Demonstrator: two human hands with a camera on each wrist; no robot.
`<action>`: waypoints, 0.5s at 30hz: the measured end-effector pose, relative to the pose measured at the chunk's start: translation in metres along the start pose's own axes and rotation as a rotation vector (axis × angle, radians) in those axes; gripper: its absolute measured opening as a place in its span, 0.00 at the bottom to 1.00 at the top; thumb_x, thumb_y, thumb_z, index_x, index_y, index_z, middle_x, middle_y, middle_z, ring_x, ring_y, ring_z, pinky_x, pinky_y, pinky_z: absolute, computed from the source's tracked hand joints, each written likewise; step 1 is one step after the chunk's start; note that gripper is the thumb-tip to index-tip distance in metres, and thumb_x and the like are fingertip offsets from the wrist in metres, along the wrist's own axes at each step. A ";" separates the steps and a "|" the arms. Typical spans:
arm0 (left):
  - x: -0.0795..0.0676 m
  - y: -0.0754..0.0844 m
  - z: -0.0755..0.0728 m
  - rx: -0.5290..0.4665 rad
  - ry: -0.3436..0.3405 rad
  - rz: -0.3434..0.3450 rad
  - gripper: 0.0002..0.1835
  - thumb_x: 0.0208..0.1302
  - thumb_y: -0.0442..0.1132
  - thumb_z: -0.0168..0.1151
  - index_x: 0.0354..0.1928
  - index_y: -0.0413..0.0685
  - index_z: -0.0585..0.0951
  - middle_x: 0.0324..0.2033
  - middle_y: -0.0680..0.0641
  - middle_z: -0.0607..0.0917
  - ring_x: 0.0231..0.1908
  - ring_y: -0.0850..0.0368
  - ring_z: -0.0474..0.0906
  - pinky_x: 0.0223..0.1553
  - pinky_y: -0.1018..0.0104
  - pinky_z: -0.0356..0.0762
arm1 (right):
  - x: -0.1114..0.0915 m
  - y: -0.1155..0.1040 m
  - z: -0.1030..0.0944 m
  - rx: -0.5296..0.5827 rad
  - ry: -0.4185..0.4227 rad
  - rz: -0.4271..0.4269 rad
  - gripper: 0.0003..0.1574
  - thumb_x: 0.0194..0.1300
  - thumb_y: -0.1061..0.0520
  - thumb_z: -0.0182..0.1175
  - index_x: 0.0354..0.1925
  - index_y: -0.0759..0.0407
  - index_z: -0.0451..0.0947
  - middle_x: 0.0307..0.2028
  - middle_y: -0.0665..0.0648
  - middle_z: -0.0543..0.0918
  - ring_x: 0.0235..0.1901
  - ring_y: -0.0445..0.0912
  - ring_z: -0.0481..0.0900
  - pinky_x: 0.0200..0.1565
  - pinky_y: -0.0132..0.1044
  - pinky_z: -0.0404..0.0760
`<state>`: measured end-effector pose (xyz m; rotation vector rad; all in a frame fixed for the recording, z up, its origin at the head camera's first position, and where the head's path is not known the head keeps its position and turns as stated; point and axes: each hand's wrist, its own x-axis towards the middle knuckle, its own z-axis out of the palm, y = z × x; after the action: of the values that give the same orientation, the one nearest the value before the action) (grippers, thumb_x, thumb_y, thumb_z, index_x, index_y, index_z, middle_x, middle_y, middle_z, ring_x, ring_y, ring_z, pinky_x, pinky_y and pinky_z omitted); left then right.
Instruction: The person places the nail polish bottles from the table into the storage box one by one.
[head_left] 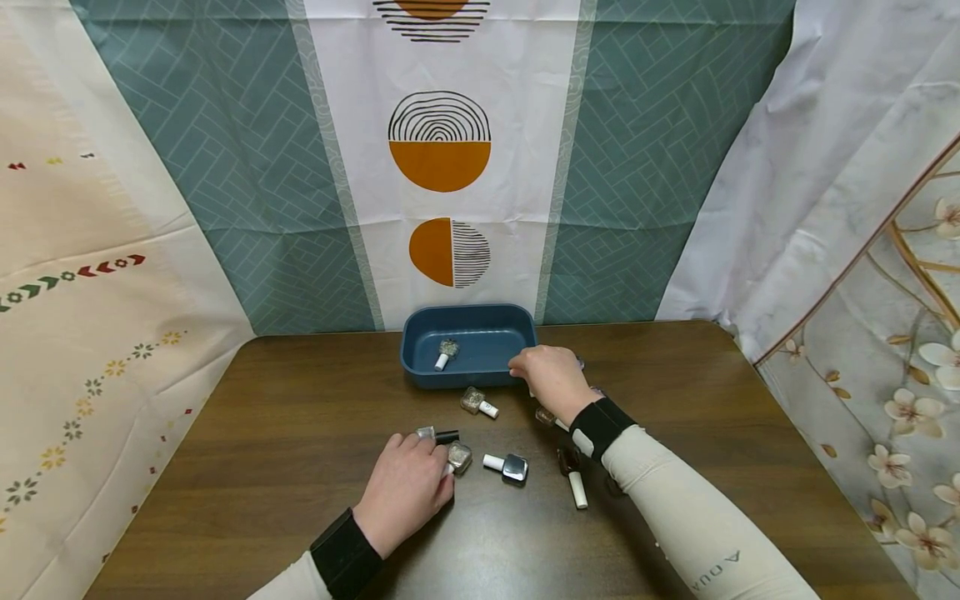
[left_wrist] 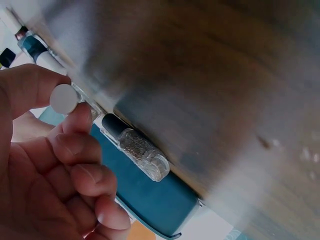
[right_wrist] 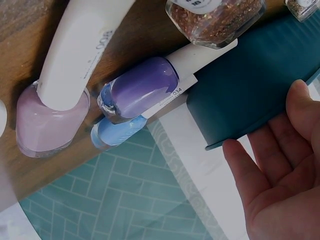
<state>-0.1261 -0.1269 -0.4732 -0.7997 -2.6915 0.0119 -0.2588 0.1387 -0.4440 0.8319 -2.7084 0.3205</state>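
My left hand [head_left: 405, 487] pinches the white cap [left_wrist: 64, 99] of a glitter nail polish bottle [head_left: 460, 457] between thumb and forefinger, low over the table. Just beyond it lies a black-capped glitter nail polish bottle [left_wrist: 142, 155]. My right hand [head_left: 551, 379] grips the blue bin [head_left: 420, 379] at its near right corner, thumb on the outer wall and fingertips at the rim or hidden behind it. One glitter nail polish bottle [head_left: 448, 348] with a white cap lies inside the bin.
On the wooden table [head_left: 300, 417] lie a glitter bottle [head_left: 472, 400], a dark grey bottle [head_left: 515, 468] and a dark brown one [head_left: 568, 461]. Beside the bin are lilac [right_wrist: 52, 122], purple [right_wrist: 142, 87], light blue [right_wrist: 117, 132] and copper glitter [right_wrist: 220, 22] bottles, mostly behind my right arm.
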 end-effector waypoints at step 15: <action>0.006 -0.005 -0.013 -0.001 -0.002 -0.024 0.13 0.65 0.49 0.78 0.34 0.47 0.87 0.27 0.50 0.84 0.29 0.54 0.75 0.34 0.59 0.67 | 0.000 -0.001 -0.002 -0.007 0.000 -0.009 0.08 0.79 0.57 0.69 0.42 0.51 0.94 0.36 0.52 0.92 0.39 0.50 0.91 0.43 0.49 0.90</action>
<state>-0.1298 -0.1293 -0.4580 -0.7679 -2.7033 0.0053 -0.2582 0.1387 -0.4419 0.8420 -2.7038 0.3092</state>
